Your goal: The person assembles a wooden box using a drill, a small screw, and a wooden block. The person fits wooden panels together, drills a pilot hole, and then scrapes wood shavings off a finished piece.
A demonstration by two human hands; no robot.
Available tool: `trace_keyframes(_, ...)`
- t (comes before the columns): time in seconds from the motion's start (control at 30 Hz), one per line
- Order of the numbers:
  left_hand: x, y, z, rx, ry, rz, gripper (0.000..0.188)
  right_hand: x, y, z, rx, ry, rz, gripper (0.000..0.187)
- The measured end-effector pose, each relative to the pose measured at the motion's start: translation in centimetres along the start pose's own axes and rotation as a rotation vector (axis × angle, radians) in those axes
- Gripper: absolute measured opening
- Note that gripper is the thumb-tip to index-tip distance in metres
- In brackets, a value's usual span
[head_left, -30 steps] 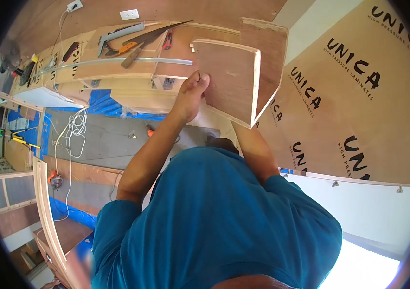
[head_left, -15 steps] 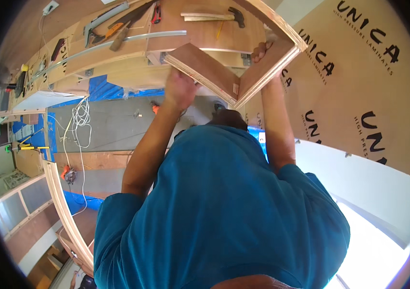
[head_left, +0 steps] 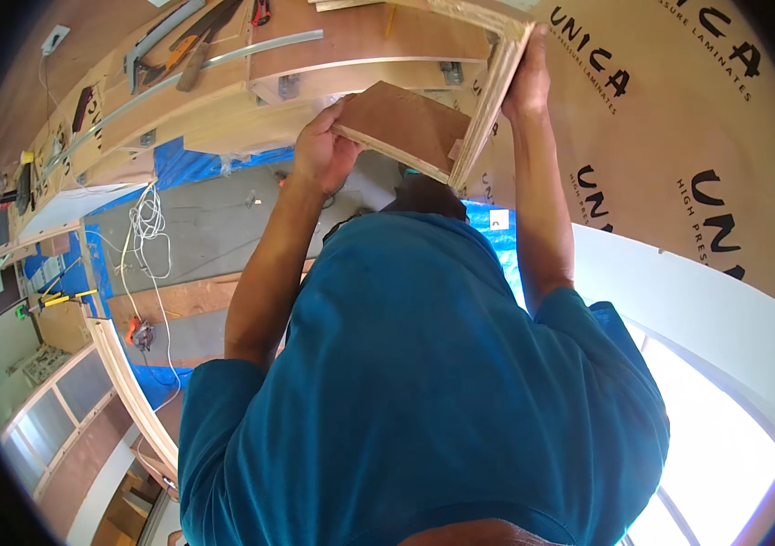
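A plywood box frame (head_left: 403,116) of brown-faced panels joined at corners is held up in front of me at a tilt. My left hand (head_left: 322,150) grips the free end of its nearest panel, thumb on top and fingers underneath. At the frame's upper right corner, my right hand (head_left: 528,80) is closed round the outer edge of the side panel. The pale layered edges of that side panel (head_left: 489,105) face me. Its far panel runs out at the top of the view, so part of the frame is hidden.
Beyond the frame is a wooden bench (head_left: 360,41) with a handsaw (head_left: 192,45), a metal strip (head_left: 265,44) and a red cutter (head_left: 261,12). Brown printed sheeting (head_left: 642,136) covers the right side. White cable (head_left: 149,223) and an orange power tool (head_left: 139,333) are at left.
The frame has turned, its side panel now steeper and more edge-on. My right hand has shifted up to the outer corner. My left hand has moved slightly left, still at the panel's end.
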State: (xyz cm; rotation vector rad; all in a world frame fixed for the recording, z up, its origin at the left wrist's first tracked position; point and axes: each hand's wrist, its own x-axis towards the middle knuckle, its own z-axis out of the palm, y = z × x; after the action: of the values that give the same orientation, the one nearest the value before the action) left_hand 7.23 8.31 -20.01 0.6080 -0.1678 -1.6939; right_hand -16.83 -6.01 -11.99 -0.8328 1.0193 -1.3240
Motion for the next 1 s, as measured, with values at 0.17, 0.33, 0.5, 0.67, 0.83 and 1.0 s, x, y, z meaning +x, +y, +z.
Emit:
trace_keyframes(0.17, -0.7, -0.4, 1.5, 0.156, 0.112, 0.022, 0.044, 0.4, 0.3, -1.7, 0.104, -0.157, -0.007, 0.070)
trace_keyframes(0.33, -0.6, -0.4, 1.4, 0.175, 0.027, 0.019, 0.043, 2.3, 1.0, -5.4, 0.130, -0.084, 0.149, 0.069)
trace_keyframes(0.5, -1.4, 0.3, 2.8, 0.272, 0.025, 0.045, 0.035, 1.8, 0.7, -3.9, 0.010, -0.115, 0.075, 0.061)
trace_keyframes(0.67, -2.1, 0.8, 4.4, 0.426, 0.136, -0.006, 0.029, 2.4, 0.7, -4.8, 0.009, -0.149, 0.108, 0.058)
trace_keyframes(0.83, -2.8, 0.9, 5.9, 0.547, 0.129, -0.009, 0.046, 2.3, 0.5, -5.0, -0.027, -0.162, 0.112, 0.054)
trace_keyframes(1.0, -3.1, 1.1, 5.3, 0.598, 0.123, -0.010, 0.055, 2.2, 0.8, -4.5, -0.014, -0.112, 0.162, 0.051)
